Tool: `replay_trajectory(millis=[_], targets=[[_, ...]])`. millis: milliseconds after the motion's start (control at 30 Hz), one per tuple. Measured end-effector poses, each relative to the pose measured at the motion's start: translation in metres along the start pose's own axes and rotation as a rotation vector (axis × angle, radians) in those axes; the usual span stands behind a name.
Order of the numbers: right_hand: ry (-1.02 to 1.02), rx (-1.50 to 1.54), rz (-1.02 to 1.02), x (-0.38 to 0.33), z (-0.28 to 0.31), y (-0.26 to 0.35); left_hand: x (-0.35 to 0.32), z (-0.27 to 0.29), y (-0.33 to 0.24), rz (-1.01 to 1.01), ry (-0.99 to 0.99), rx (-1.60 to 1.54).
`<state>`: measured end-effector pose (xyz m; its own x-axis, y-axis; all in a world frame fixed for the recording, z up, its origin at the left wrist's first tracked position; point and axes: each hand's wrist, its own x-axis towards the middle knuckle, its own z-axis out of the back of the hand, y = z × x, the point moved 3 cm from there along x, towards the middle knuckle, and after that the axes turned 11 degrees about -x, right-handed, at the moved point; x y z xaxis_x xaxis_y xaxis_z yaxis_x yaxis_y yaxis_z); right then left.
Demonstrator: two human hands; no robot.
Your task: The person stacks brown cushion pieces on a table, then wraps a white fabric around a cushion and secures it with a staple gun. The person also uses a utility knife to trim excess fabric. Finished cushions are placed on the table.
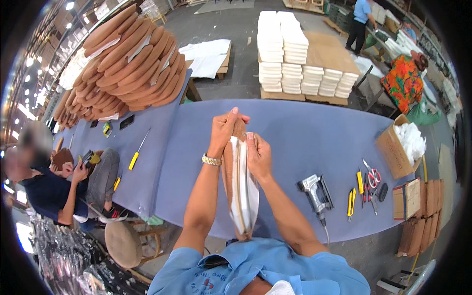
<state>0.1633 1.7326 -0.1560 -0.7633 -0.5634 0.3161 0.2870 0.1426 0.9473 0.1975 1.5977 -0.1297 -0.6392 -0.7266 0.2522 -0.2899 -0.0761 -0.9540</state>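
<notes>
"Brown and white fabric: is that long, narrow cover with a beige lengthwise strip (239, 196) the thing in hand?"

"Yes. The left hand (228, 128) has its grip clamped on the brown far end. The right hand (259, 156) has its grip closed on the edge just nearer the body, thumb on top. From there the cover runs back toward the person's light blue shirt (300, 268)."

"What's around the grip?"

"A smooth blue surface (295, 128) beneath. Right of the grip and nearer the body lies a silver metal gun-shaped tool (310, 185); past it, a slim yellow-and-black cutter (351, 202), then red-handled metal scissors (373, 178), then an open brown cardboard box (396, 152)."

"And left?"

"A thin-shafted, yellow-handled screwdriver (133, 161), then a co-worker in a dark top (44, 194)."

"Farther off?"

"Ahead-left of the grip, a heap of long brown padded cushions (132, 66); beyond, ahead and slightly right, stacked flat white slabs (270, 49)."
</notes>
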Motion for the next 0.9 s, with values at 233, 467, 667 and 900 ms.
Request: replay_trajectory(millis=[233, 467, 667, 900], targets=[[-0.189, 0.073, -0.404, 0.038, -0.020, -0.017, 0.054, -0.004, 0.066, 0.389, -0.005, -0.106], [-0.235, -0.462, -0.390, -0.001, 0.012, -0.152, 0.015, -0.015, 0.202, 0.571, 0.136, -0.150], [-0.254, -0.530, -0.408, 0.010, -0.004, -0.126, 0.025, -0.019, 0.206, 0.612, 0.393, -0.040], [0.072, -0.406, -0.455, 0.020, 0.006, -0.143, 0.006, 0.002, 0.194, 0.511, 0.267, -0.196]])
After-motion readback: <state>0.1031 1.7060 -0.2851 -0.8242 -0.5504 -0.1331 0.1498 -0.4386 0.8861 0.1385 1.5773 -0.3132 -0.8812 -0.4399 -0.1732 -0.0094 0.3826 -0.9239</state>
